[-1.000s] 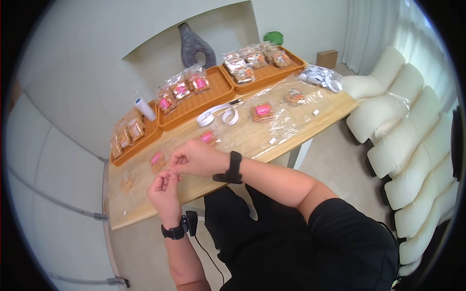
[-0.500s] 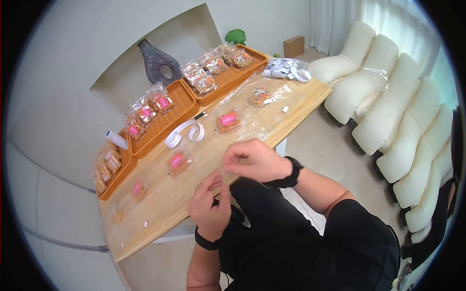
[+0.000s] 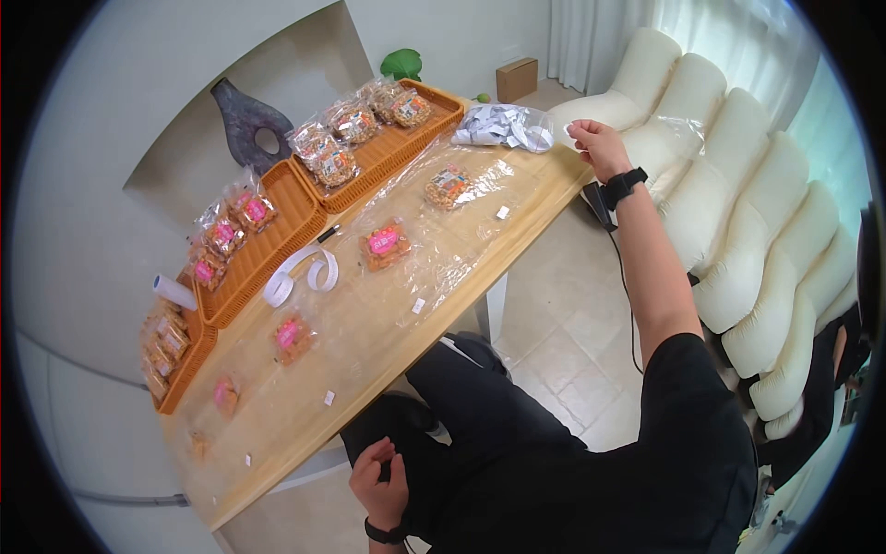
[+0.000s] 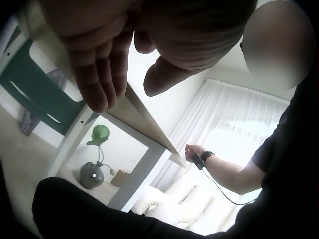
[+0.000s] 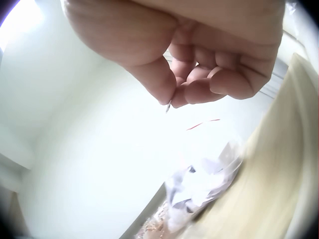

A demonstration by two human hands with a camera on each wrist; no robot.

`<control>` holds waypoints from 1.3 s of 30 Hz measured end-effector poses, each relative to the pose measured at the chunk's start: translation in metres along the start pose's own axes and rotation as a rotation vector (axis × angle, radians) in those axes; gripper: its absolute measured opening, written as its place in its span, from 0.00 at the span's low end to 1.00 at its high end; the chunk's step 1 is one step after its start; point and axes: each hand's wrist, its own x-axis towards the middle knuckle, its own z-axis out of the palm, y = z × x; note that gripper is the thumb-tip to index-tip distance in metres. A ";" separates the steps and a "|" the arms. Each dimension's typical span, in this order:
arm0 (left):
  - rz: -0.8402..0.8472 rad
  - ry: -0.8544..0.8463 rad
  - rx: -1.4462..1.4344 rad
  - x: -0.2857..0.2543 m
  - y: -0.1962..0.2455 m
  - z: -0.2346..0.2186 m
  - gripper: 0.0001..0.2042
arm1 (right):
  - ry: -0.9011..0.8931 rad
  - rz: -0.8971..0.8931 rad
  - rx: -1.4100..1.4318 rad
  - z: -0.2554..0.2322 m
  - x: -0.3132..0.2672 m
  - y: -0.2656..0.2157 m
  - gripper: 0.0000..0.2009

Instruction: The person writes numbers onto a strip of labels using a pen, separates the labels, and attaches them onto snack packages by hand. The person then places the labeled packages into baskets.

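Observation:
My right hand [image 3: 602, 150] is held out past the table's far right corner, beside a clear bag of crumpled white paper slips [image 3: 503, 126]. Between thumb and forefinger it pinches a thin pale sliver [image 5: 168, 106], seen edge-on in the right wrist view. Low over my lap, off the table's front edge, hangs my left hand [image 3: 380, 485] with relaxed fingers and nothing in them. Along the table lie snack packs with pink labels [image 3: 383, 242] and a round pack of nut-like pieces [image 3: 448, 186]. Small white slips [image 3: 329, 398] are spaced near the front edge.
Wicker trays [image 3: 309, 208] with bagged snacks line the table's back. A white ribbon coil [image 3: 323, 270], a black pen [image 3: 329, 233] and a white roll [image 3: 173, 292] are near them. Clear film covers much of the tabletop. Cream chairs [image 3: 646, 83] stand at the right.
My hands, earlier fingertip to fingertip over the table's front, have parted. The right has reached far right to beside the paper-slip bag; the left has dropped to my lap. The head view has turned.

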 end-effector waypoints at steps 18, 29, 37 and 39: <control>-0.163 0.013 0.009 -0.023 -0.014 0.006 0.04 | -0.180 -0.033 -0.477 0.030 0.070 0.031 0.04; -0.173 0.016 -0.023 -0.024 -0.011 0.009 0.04 | -0.209 -0.183 -0.948 0.034 0.082 0.034 0.06; -0.163 0.021 -0.009 -0.028 -0.009 0.006 0.03 | -0.178 -0.199 -1.118 0.041 0.068 0.019 0.07; -0.162 0.026 -0.011 -0.030 -0.010 0.005 0.03 | -0.175 -0.225 -1.124 0.042 0.065 0.019 0.07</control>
